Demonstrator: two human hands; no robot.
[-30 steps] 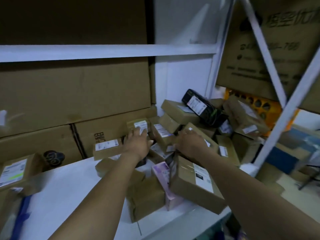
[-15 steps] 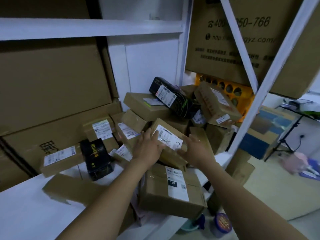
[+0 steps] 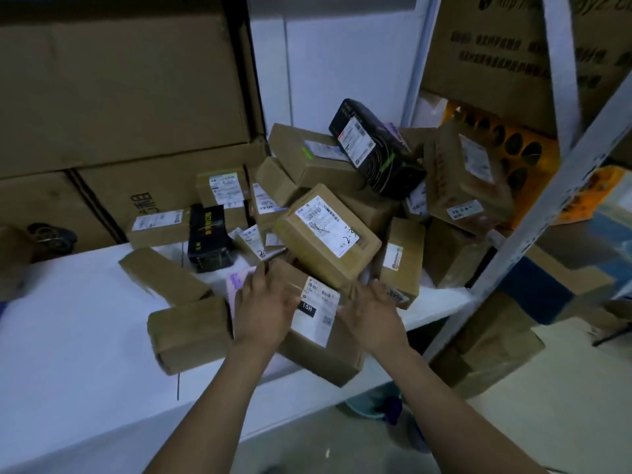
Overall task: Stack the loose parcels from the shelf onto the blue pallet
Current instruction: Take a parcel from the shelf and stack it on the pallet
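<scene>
A heap of loose parcels lies on the white shelf (image 3: 78,323). At its front edge sits a brown parcel with a "15H" label (image 3: 321,354), overhanging the edge slightly. My left hand (image 3: 263,309) lies on its left top side and my right hand (image 3: 372,313) presses against its right side, so the parcel is clasped between them. Just behind it leans a tilted brown parcel with a big white label (image 3: 328,234). A black wrapped parcel (image 3: 376,148) tops the heap. The blue pallet is not in view.
Large cartons (image 3: 119,90) fill the shelf's back left. A small black box (image 3: 207,237) and two brown parcels (image 3: 189,333) lie left of my hands. A white slanted shelf post (image 3: 533,206) stands to the right, with cartons on the floor (image 3: 496,343) beyond it.
Both hands have come off the tilted labelled parcel and dropped back to the "15H" parcel at the shelf edge. The view has moved closer and lower.
</scene>
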